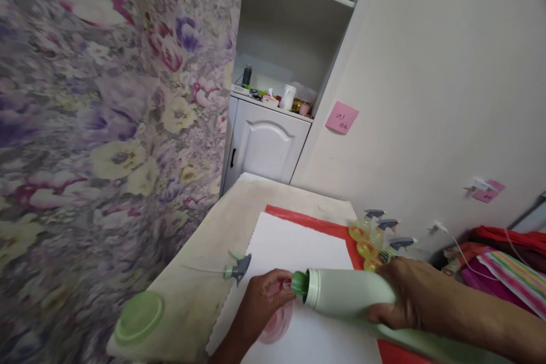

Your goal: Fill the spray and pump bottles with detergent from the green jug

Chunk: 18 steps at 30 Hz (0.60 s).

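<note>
My right hand [405, 290] is wrapped round a pale green bottle [350, 290], tipped nearly level with its threaded mouth towards the left. At that mouth sits a small darker green cup-like piece [300, 283]; I cannot tell which part it belongs to. My left hand [273, 294] has its fingers closed round the neck of a clear pink bottle [279, 323], right beside the green piece. The fingers hide much of the neck. A grey and green spray trigger head [239, 268] with a thin tube lies left of my left hand.
White paper [298, 239] lies over a red sheet [307, 217] on the table [187, 273]. A round green lid [140, 317] is at the near left corner. Several yellowish spray bottles [367, 242] stand along the wall on the right. A floral curtain [128, 125] hangs at the left.
</note>
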Available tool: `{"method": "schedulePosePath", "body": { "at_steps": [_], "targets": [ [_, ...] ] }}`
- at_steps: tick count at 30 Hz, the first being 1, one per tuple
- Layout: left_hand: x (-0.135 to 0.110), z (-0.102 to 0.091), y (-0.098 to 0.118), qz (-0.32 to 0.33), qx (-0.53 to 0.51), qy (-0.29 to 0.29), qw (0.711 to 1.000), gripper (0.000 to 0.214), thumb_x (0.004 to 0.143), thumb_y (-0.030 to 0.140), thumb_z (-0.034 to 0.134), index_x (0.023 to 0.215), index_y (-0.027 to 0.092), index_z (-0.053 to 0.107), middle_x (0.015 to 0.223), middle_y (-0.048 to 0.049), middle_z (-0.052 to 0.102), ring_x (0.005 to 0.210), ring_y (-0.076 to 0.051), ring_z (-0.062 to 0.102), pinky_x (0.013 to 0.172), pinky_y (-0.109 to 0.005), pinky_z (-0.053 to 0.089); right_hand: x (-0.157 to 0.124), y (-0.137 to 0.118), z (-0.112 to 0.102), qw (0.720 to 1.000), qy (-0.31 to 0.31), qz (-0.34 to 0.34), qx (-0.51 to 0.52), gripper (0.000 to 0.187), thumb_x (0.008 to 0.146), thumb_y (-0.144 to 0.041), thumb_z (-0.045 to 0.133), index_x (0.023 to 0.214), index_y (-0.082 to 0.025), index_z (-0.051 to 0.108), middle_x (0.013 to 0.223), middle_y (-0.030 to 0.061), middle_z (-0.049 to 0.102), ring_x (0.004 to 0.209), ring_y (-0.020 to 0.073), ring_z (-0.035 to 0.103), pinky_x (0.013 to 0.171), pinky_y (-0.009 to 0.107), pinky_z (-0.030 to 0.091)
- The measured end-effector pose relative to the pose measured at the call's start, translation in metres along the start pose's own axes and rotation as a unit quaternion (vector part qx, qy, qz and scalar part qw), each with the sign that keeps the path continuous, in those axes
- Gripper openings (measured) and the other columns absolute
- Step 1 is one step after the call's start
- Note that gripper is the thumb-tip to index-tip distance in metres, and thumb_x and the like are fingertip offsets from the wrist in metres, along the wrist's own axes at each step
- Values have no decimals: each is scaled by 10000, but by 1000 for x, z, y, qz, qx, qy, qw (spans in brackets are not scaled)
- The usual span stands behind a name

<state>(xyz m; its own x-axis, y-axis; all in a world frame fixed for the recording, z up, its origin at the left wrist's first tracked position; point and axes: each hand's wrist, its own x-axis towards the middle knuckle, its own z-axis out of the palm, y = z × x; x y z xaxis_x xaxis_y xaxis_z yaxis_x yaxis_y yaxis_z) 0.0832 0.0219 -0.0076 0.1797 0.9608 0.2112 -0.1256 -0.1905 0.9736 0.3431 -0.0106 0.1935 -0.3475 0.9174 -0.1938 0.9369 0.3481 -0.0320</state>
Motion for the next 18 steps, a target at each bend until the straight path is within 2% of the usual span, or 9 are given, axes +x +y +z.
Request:
{"method": "schedulePosePath", "body": {
  "at_steps": [18],
  "targets": [
    [-1,1,8,-5,12,3,1000,185,700,250,731,877,199,749,854,-22,777,856,-216,683,791,-270,494,0,0,0,1000,-8,6,1,522,708,-712,579,769,-198,648,666,43,689,561,175,615,461,241,272]
  ]
}}
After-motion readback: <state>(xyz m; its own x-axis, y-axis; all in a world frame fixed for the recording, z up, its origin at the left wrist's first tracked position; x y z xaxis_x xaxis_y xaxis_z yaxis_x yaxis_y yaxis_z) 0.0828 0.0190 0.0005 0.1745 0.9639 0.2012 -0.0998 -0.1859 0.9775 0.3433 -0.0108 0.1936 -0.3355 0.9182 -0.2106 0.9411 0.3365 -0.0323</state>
